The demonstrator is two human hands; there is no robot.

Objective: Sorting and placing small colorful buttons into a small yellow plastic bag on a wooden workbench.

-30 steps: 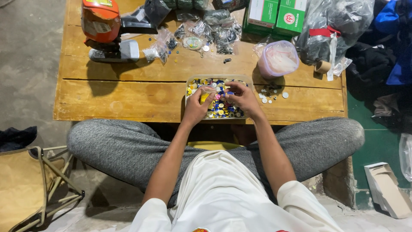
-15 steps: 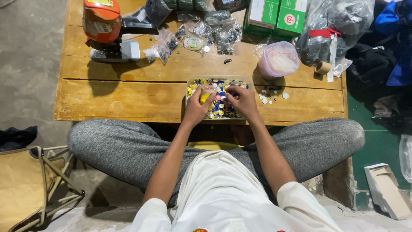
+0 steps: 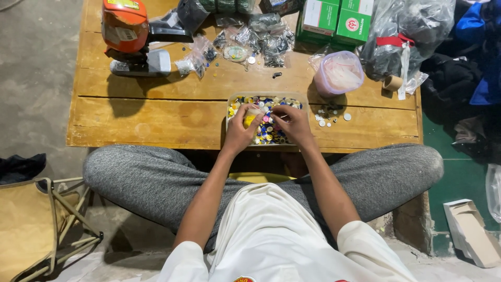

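Observation:
A shallow clear tray (image 3: 308, 100) full of small coloured round pieces sits at the near edge of a low wooden table (image 3: 156, 117). Both my hands hover over it. My left hand (image 3: 241, 130) is shut on a small yellow object (image 3: 252, 118). My right hand (image 3: 293, 122) is beside it with its fingertips pinched at the same object; what lies between those fingers is too small to tell.
An orange and grey machine (image 3: 130, 36) stands at the table's back left. Small plastic bags (image 3: 261, 36), green boxes (image 3: 339, 21), a pink-lidded tub (image 3: 339, 73) and loose white discs (image 3: 331, 116) lie behind and right. A folding stool (image 3: 36, 224) sits at my left.
My right hand has drawn in from the tray's right side toward my left hand. The left hand stays over the tray with the yellow object.

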